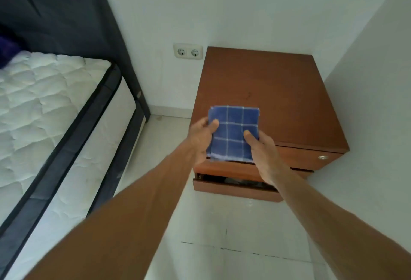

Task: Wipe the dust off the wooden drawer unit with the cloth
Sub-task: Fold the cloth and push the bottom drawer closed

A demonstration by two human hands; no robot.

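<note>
Blue cloth with white grid lines (233, 133), folded to a square, is held over the front edge of the reddish-brown wooden drawer unit (266, 93), which stands in the corner of two white walls. Contact between cloth and top panel: cannot tell.

Left hand (201, 137) pinches the cloth's left edge, thumb on top. Right hand (262, 153) pinches the lower right corner, thumb likewise on top.

Judgement:
- The cloth is light, soft and limp. The folded layers give it some body, but it would likely flop open if held by one corner, so it is best pressed flat under one palm for wiping.
- The unit looks rigid and heavy enough not to slide under a wipe, and its top is smooth, so low drag is expected.
- Lower drawer (235, 188) stands slightly pulled out, and pressure on its front could shift it.
</note>
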